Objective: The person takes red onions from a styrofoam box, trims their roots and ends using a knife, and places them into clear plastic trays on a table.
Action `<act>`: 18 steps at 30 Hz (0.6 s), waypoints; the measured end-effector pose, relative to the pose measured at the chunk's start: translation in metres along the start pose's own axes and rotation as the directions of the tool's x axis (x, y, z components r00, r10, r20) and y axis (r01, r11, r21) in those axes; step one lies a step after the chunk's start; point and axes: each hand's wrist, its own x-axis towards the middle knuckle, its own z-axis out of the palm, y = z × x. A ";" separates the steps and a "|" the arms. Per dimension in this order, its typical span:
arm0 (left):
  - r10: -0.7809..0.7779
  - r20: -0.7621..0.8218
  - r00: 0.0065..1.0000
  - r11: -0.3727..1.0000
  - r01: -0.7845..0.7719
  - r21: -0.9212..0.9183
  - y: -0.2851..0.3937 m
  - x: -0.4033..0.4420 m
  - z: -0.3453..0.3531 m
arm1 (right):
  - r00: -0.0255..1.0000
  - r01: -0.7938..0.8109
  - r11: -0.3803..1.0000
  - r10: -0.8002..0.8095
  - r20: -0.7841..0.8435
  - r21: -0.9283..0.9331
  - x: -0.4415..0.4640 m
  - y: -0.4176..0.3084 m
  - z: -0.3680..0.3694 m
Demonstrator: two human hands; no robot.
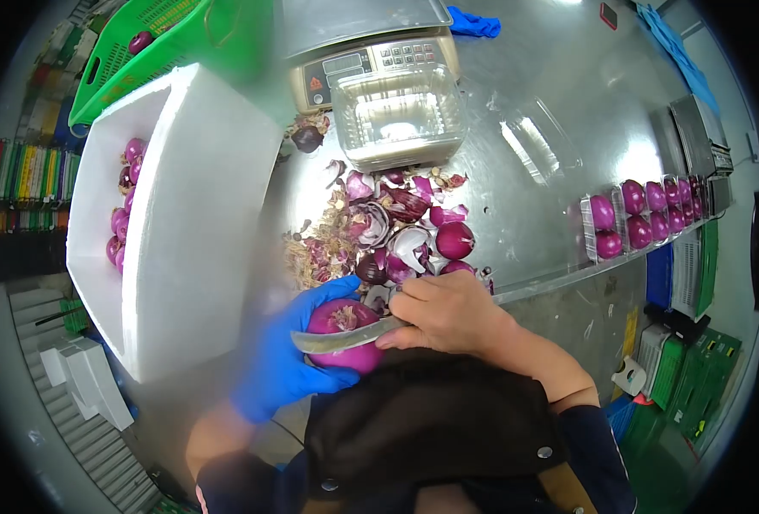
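Note:
My left hand [281, 355], in a blue glove, is wrapped round a red onion [355, 358] with its dry root tuft facing up. Bare and ungloved, my right hand [448, 313] grips a knife [332, 340]. The curved blade lies across the onion, just below the root tuft; whether it cuts in I cannot tell. Beyond my hands lies a heap of onion skins [366, 224] and dry root trimmings [315, 257]. A shiny red onion [455, 241] sits at the heap's right side, and the knife's handle is hidden in my right fist.
On the left stands a white foam box [208, 197] with several onions inside, a green basket [174, 43] behind it. A scale [371, 64] and clear plastic tray [396, 120] are at the back. Packed onions [604, 227] line the steel table's [525, 103] right edge.

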 end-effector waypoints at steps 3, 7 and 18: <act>0.019 0.007 1.000 1.000 -0.019 -0.008 -0.005 0.001 0.002 | 0.999 -0.024 0.998 0.026 0.046 -0.062 -0.009 0.000 -0.001; 0.015 -0.053 0.998 1.000 -0.015 0.003 -0.007 0.001 0.008 | 1.000 -0.023 1.000 0.023 -0.003 -0.019 -0.005 -0.003 0.001; 0.085 -0.315 0.945 0.951 -0.172 -0.258 -0.022 0.000 0.000 | 0.939 -0.343 0.922 0.339 0.054 0.179 -0.016 0.030 0.026</act>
